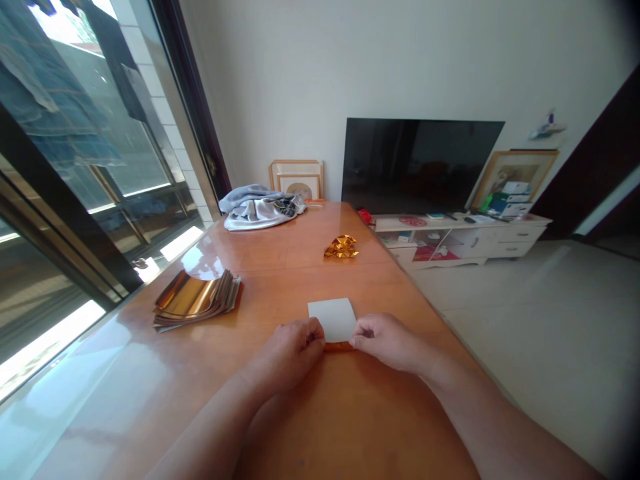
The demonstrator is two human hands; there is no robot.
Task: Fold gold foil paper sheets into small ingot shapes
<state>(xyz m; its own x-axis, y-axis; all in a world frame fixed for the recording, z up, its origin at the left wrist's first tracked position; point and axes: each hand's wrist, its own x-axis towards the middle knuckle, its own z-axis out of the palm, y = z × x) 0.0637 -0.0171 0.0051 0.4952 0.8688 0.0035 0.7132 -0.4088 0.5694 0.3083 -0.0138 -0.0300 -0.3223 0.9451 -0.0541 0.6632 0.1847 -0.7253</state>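
A small sheet of foil paper [333, 319], pale side up, lies on the table in front of me. Its near edge is turned up and shows a coppery gold strip. My left hand [299, 345] pinches the near left corner, thumb against fingers. At the near right corner my right hand [376, 339] grips the sheet the same way. Farther off sits a folded gold foil piece [342, 247], crumpled in shape. To the left lies a curved stack of gold foil sheets [197, 300], apart from both hands.
The glossy brown wooden table [280, 273] runs away from me, its right edge beside the tiled floor. Silvery grey cloth [260, 208] is heaped at the far end. A television [420, 167] stands on a white cabinet [515, 248] beyond. Glass doors line the left.
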